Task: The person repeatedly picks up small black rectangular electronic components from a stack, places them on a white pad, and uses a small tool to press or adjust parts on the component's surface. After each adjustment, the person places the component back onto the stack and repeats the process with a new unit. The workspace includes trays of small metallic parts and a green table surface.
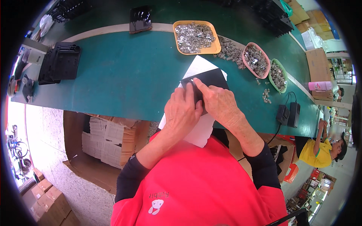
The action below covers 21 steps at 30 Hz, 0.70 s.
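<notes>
Panel (214, 78), flat and black, lies under my two hands on a white sheet (196, 66), at the near edge of the green table (124, 75). With the panel as the centre of the dial, my right hand (220, 101) comes in from 5 o'clock, index finger stretched out to the panel's corner at 10 o'clock, the other fingers curled under. My left hand (183, 111) comes in from 7 o'clock, fingers close together and laid forward, their tips beside that index finger, thumb apart at 3 o'clock of the hand. I cannot tell whether either hand is pinching something; a bright spot at my fingertips is too small to make out.

Just short of 12 o'clock stands a yellow tray (207, 50) of small metal parts, with a loose heap (230, 51) of them at 1 o'clock. A pink basket (268, 60) sits at 2 o'clock, a green basket (279, 90) at 3, both filled likewise. Black moulded trays (68, 62) lie at 9 o'clock.
</notes>
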Each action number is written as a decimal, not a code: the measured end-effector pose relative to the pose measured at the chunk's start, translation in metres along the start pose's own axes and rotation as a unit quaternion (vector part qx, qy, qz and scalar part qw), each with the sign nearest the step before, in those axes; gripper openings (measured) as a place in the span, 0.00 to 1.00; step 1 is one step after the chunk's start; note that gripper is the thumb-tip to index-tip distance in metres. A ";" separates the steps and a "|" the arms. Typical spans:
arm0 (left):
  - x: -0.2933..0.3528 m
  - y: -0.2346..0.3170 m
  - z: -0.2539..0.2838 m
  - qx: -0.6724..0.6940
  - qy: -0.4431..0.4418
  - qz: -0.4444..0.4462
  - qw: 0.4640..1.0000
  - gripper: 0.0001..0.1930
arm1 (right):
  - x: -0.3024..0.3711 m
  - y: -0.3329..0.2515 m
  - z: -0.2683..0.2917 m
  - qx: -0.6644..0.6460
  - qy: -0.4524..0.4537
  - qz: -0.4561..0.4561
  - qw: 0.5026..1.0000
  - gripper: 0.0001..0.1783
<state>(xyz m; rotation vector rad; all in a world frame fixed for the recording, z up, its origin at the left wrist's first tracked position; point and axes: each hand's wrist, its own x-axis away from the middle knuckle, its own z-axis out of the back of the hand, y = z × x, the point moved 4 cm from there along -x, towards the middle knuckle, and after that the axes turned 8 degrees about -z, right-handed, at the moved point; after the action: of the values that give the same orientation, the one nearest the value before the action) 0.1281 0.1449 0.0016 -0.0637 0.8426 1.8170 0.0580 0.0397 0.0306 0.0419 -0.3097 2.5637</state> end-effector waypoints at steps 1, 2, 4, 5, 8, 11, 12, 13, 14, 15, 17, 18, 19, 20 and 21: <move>0.000 0.000 -0.002 -0.014 -0.006 -0.004 1.000 0.31 | -0.001 -0.001 0.000 0.010 -0.006 0.001 1.000 0.27; 0.000 0.000 -0.003 -0.020 0.000 -0.007 1.000 0.31 | -0.002 -0.003 0.001 0.020 -0.011 0.002 1.000 0.27; 0.000 -0.001 -0.007 -0.031 0.010 -0.014 0.999 0.31 | -0.003 -0.004 0.000 0.034 -0.010 0.011 0.999 0.27; 0.000 -0.002 -0.007 -0.028 0.010 -0.013 0.999 0.31 | -0.003 -0.004 -0.001 0.037 -0.004 0.017 0.999 0.27; 0.000 -0.002 -0.007 -0.025 0.012 -0.014 1.000 0.30 | -0.002 -0.004 -0.003 0.046 0.017 0.032 0.998 0.28; -0.001 0.000 -0.006 -0.028 0.014 -0.015 0.999 0.30 | -0.002 -0.005 -0.003 0.057 0.027 0.044 0.997 0.29; -0.001 0.000 -0.005 -0.026 0.011 -0.012 1.000 0.30 | -0.002 -0.005 -0.003 0.061 0.028 0.048 0.997 0.29; -0.002 0.000 -0.005 -0.024 0.009 -0.008 1.000 0.30 | -0.003 -0.006 -0.002 0.068 0.026 0.050 0.996 0.29; -0.002 -0.001 -0.005 -0.022 0.008 -0.007 1.000 0.30 | -0.003 -0.006 -0.002 0.075 0.024 0.052 0.996 0.29; -0.002 -0.001 -0.006 -0.020 0.007 -0.006 1.000 0.31 | -0.003 -0.006 -0.002 0.082 0.022 0.054 0.995 0.29; -0.002 -0.001 -0.006 -0.016 0.006 -0.004 1.000 0.31 | -0.006 -0.006 -0.002 0.099 0.023 0.069 0.992 0.29; -0.003 -0.001 -0.005 -0.014 0.006 -0.003 1.000 0.31 | -0.008 -0.005 -0.001 0.107 0.024 0.077 0.991 0.29; -0.003 -0.001 -0.005 -0.011 0.004 -0.003 1.000 0.31 | -0.009 -0.003 0.000 0.105 0.019 0.085 0.991 0.29; -0.002 -0.002 -0.005 -0.007 -0.001 0.000 1.000 0.31 | -0.011 0.001 0.001 0.104 0.015 0.093 0.990 0.30; -0.002 -0.002 -0.005 -0.002 -0.005 0.002 1.000 0.31 | -0.013 0.005 0.003 0.103 0.011 0.102 0.989 0.31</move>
<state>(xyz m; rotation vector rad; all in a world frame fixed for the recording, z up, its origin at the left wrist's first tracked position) 0.1290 0.1411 -0.0024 -0.0544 0.8325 1.8213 0.0659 0.0277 0.0315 0.0613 -0.0417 2.7874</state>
